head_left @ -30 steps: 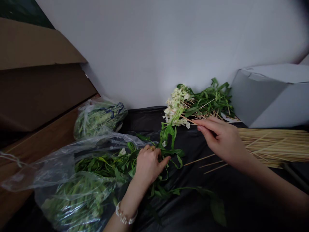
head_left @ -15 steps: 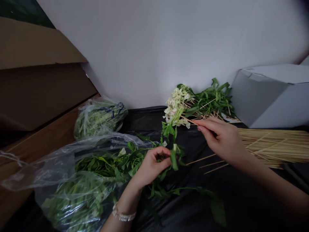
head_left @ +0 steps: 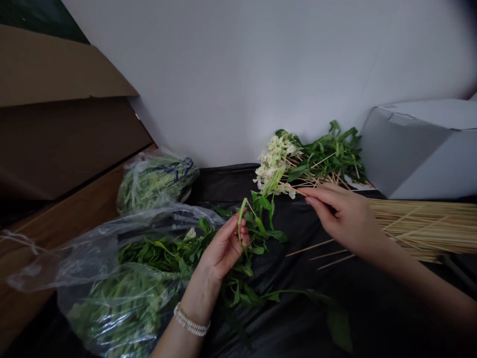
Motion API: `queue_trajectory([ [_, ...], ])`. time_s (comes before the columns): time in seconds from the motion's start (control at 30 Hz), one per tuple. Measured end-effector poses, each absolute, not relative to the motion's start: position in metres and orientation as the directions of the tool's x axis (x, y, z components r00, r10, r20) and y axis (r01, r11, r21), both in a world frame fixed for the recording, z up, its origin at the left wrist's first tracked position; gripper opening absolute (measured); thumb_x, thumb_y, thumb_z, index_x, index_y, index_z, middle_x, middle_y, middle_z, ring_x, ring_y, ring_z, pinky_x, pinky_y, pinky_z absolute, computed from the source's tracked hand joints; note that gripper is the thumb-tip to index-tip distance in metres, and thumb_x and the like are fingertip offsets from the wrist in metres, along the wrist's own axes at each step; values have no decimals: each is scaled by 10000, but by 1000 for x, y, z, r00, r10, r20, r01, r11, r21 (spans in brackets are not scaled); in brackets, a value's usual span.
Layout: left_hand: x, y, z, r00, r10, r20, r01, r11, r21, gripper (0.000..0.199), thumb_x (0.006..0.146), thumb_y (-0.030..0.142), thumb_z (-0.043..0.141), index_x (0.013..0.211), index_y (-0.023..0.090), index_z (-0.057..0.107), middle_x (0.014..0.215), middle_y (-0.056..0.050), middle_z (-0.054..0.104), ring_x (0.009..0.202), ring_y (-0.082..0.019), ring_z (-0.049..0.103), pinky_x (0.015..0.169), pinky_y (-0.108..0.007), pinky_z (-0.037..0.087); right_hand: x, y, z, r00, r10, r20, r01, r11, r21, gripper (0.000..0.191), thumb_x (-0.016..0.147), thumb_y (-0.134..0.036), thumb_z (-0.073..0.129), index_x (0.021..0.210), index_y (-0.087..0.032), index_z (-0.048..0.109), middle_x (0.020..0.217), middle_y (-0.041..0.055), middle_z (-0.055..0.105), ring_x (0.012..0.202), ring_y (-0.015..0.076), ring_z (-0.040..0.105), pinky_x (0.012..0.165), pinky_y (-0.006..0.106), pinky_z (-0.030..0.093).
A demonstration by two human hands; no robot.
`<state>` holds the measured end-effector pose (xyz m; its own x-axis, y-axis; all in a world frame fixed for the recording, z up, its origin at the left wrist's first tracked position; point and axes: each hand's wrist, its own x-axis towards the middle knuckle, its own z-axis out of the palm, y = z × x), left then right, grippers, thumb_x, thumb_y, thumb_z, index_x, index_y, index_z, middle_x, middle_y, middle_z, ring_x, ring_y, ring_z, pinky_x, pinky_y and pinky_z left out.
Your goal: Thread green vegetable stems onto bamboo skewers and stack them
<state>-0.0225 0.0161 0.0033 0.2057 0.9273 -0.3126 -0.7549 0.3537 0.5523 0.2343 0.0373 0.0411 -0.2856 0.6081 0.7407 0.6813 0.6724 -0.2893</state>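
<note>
My left hand (head_left: 228, 243), wearing a beaded bracelet (head_left: 191, 320), is turned palm up with its fingers curled round a thin green stem (head_left: 242, 214). My right hand (head_left: 337, 206) pinches a thin wooden stick (head_left: 299, 192) between thumb and forefinger. The stick's far end reaches the white flowers (head_left: 274, 161) in front of the wall. Leafy greens (head_left: 261, 238) hang below the flowers, beside my left hand. Right of the flowers are green leaves (head_left: 331, 151) among several sticks.
Clear bags of greens (head_left: 122, 303) (head_left: 158, 181) lie at left, with loose leaves (head_left: 160, 253) between them. Many wooden sticks (head_left: 425, 223) lie at right, below a white box (head_left: 428, 149). A cardboard box (head_left: 63, 144) stands at far left. Black sheeting (head_left: 298, 323) covers the surface.
My left hand has turned palm up and moved slightly left, and the green stem now stands upright at its fingers. My right hand has barely moved.
</note>
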Motion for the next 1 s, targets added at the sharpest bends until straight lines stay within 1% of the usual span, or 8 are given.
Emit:
queue_trajectory([
  [0.13,-23,14,5,114,968,-225,-678,241,695,294,739,141,778,1023,108,710,756,-16,683,658,-70,615,611,-164,517,234,33,45,-310,624,717,659,685,-311,231,932,-138,512,1074,-128,693,888,74,686,806,167,645,727,289,498],
  [0.2,-24,15,4,52,979,-197,-642,184,745,306,704,154,808,996,107,728,760,-23,696,663,-68,618,623,-155,517,233,30,47,-342,633,694,639,698,-323,237,936,-135,508,1083,-127,694,864,63,670,782,151,634,722,275,490],
  [0.27,-24,15,3,-8,984,-177,-616,134,777,316,666,180,839,959,110,744,753,-21,700,655,-62,612,608,-140,507,233,27,49,-404,641,653,613,719,-328,248,938,-136,506,1103,-139,692,839,42,648,733,129,614,683,253,480],
  [0.33,-24,16,3,-52,984,-168,-598,103,795,319,629,205,865,914,113,755,745,-14,701,647,-58,604,584,-128,492,232,25,49,-480,645,595,582,741,-334,260,945,-144,499,1125,-153,687,850,31,636,710,114,599,651,240,468],
  [0.43,-24,16,2,-78,984,-157,-583,83,808,327,602,224,881,888,120,762,729,-5,699,633,-53,593,570,-127,479,231,24,45,-550,642,534,556,759,-339,274,956,-148,479,1140,-167,681,902,34,643,750,114,608,663,244,464],
  [0.57,-24,16,1,-95,987,-131,-563,55,824,319,599,247,884,875,137,770,748,-5,714,663,-62,616,604,-135,488,229,25,40,-559,645,521,565,756,-330,281,957,-146,470,1143,-177,678,897,32,643,746,121,607,656,257,460],
  [0.7,-21,16,2,-117,989,-94,-526,19,850,300,586,270,891,835,149,775,760,-13,731,697,-82,647,640,-147,496,228,24,39,-562,659,500,564,747,-350,283,963,-160,460,1149,-171,674,905,39,638,751,126,604,654,261,461],
  [1.0,-18,15,5,-155,985,-81,-505,-8,863,307,540,268,908,799,163,781,704,8,721,626,-61,629,635,-148,496,227,25,38,-565,666,487,559,743,-367,286,966,-159,450,1141,-172,676,913,41,637,777,128,612,680,261,464],
])
